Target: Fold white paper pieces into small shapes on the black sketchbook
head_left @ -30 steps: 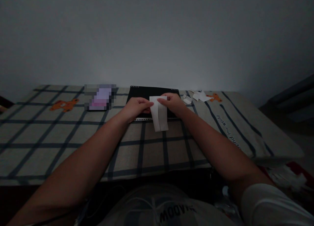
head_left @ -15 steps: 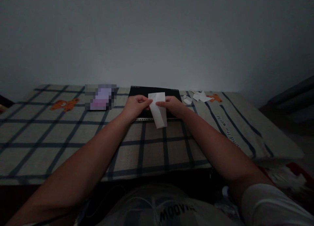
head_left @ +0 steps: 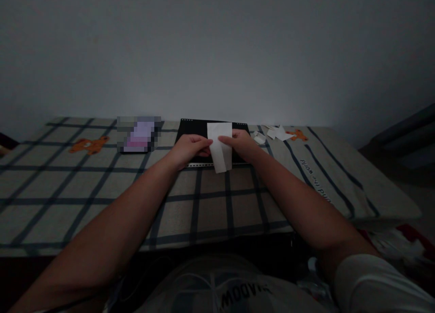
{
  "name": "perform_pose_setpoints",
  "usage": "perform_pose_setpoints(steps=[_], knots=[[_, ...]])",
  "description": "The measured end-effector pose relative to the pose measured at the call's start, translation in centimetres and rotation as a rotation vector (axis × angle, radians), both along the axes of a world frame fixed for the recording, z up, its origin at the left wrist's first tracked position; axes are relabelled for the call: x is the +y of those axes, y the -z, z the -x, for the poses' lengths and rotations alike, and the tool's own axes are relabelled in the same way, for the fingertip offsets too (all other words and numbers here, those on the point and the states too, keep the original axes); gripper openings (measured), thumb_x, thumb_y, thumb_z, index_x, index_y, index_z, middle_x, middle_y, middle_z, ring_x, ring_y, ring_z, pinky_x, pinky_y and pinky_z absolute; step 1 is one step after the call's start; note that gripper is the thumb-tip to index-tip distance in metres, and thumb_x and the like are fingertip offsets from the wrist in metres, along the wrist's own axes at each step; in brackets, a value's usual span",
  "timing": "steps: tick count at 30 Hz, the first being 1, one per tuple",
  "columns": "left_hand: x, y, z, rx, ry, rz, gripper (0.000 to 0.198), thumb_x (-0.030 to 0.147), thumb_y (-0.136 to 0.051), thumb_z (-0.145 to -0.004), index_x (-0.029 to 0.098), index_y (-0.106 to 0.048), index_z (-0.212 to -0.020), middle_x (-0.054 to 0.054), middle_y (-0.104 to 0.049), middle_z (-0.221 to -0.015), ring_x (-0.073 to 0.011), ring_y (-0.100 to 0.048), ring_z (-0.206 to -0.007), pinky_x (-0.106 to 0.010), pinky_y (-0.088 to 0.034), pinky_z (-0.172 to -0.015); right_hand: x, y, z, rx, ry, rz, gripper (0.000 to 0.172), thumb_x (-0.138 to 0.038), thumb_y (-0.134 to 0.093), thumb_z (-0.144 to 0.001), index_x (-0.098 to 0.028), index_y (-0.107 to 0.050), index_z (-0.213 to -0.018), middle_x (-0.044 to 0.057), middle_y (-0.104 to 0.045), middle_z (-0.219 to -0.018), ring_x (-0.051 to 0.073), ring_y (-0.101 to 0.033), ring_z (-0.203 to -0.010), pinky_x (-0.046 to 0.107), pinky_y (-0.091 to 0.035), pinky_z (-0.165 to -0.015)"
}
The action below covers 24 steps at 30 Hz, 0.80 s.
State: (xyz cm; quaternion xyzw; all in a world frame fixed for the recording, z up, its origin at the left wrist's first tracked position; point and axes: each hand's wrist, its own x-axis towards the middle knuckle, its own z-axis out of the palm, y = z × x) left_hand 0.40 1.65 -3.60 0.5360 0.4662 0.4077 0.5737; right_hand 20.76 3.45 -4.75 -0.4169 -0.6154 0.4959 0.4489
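Note:
A folded strip of white paper [head_left: 220, 146] is held upright over a black binder sheet [head_left: 193, 128] that lies on the checked tablecloth [head_left: 102, 190]. My left hand [head_left: 188, 150] pinches the paper's left edge. My right hand [head_left: 239, 144] pinches its right edge. Both hands have their fingers closed on the paper, and the paper's lower end hangs a little past the binder sheet's punched front edge.
White paper scraps [head_left: 277, 133] lie to the right of the black sheet near an orange bear print [head_left: 298, 135]. A blurred pink and white object [head_left: 138, 134] sits to the left. A plain wall stands right behind the table. The table's right edge drops to cluttered floor.
The paper has slid away from me between my fingers: its top now reaches the black sheet's far edge and less hangs below. Both hands stayed almost in place.

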Motion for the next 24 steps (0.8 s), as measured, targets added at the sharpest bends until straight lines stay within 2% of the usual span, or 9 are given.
perform_pose_setpoints(steps=[5,10,16,18,24], knots=[[0.08,-0.02,0.09,0.026,-0.008,-0.031,0.019,0.030,-0.082,-0.076,0.015,-0.072,-0.071,-0.004,-0.073,-0.072,-0.0110,-0.067,-0.064,-0.025,-0.059,-0.072,-0.09,-0.08,0.09,-0.019,0.000,-0.014,0.036,-0.045,-0.081,-0.071,-0.016,-0.076,-0.091,0.010,-0.077,-0.101,0.022,-0.067,-0.088,0.038,-0.052,-0.081],[-0.07,-0.24,-0.03,0.071,-0.061,-0.099,0.019,0.027,-0.082,-0.076,0.015,-0.070,-0.069,-0.002,-0.072,-0.067,-0.0099,-0.064,-0.058,-0.023,-0.056,-0.066,0.10,0.20,0.03,0.002,-0.016,0.005,0.039,-0.049,-0.081,-0.070,-0.017,-0.076,-0.093,0.009,-0.077,-0.101,0.022,-0.066,-0.089,0.036,-0.053,-0.081],[-0.21,-0.45,0.22,0.127,-0.096,-0.197,0.021,0.031,-0.082,-0.076,0.014,-0.070,-0.070,-0.002,-0.072,-0.065,-0.0104,-0.064,-0.057,-0.023,-0.055,-0.064,0.33,0.41,0.00,0.015,-0.113,0.156,0.038,-0.048,-0.084,-0.067,-0.018,-0.075,-0.088,0.007,-0.076,-0.092,0.020,-0.066,-0.083,0.032,-0.052,-0.073],[-0.14,-0.33,0.30,0.123,-0.102,-0.213,0.021,0.032,-0.082,-0.076,0.014,-0.070,-0.071,-0.003,-0.072,-0.066,-0.0107,-0.064,-0.058,-0.023,-0.055,-0.063,0.29,0.35,-0.01,0.015,-0.128,0.154,0.039,-0.046,-0.086,-0.064,-0.017,-0.075,-0.087,0.007,-0.076,-0.091,0.020,-0.066,-0.084,0.033,-0.052,-0.075],[0.24,0.12,0.15,-0.038,-0.069,-0.088,0.019,0.032,-0.079,-0.078,0.014,-0.072,-0.075,-0.003,-0.072,-0.070,-0.0112,-0.066,-0.062,-0.025,-0.058,-0.068,0.15,0.17,-0.12,-0.024,-0.062,0.032,0.038,-0.049,-0.082,-0.069,-0.016,-0.075,-0.088,0.009,-0.077,-0.095,0.022,-0.066,-0.087,0.037,-0.053,-0.080]])
